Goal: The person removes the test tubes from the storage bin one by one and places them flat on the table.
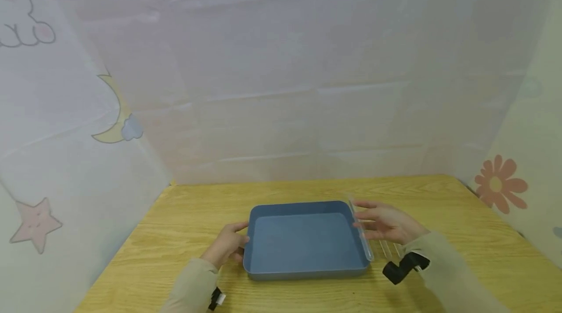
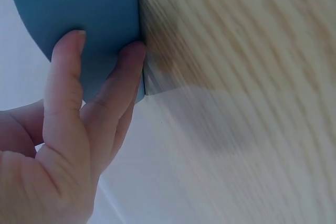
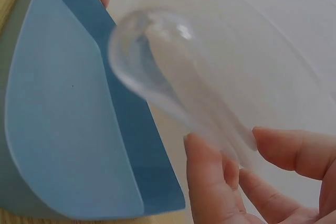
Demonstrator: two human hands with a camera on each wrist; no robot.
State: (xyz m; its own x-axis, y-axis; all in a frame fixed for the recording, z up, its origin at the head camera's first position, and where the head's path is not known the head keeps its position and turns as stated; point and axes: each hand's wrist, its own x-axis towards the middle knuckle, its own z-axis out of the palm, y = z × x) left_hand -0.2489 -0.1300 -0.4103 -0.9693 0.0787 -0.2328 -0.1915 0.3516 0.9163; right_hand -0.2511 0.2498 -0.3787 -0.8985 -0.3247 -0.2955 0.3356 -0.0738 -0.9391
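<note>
A shallow blue-grey tray with rounded corners and raised walls lies on the table in front of me. My left hand rests its fingers against the tray's left wall; in the left wrist view those fingers lie extended on the blue outer side. Over the tray's right rim, my right hand pinches a clear test tube between thumb and fingers. The right wrist view shows its rounded, transparent end up close. No object shows on the tray's floor.
More clear tubes lie on the wooden table right of the tray, partly hidden by my right wrist. A pale patterned sheet hangs behind the table and along both sides. Black straps with cameras sit on the wrists.
</note>
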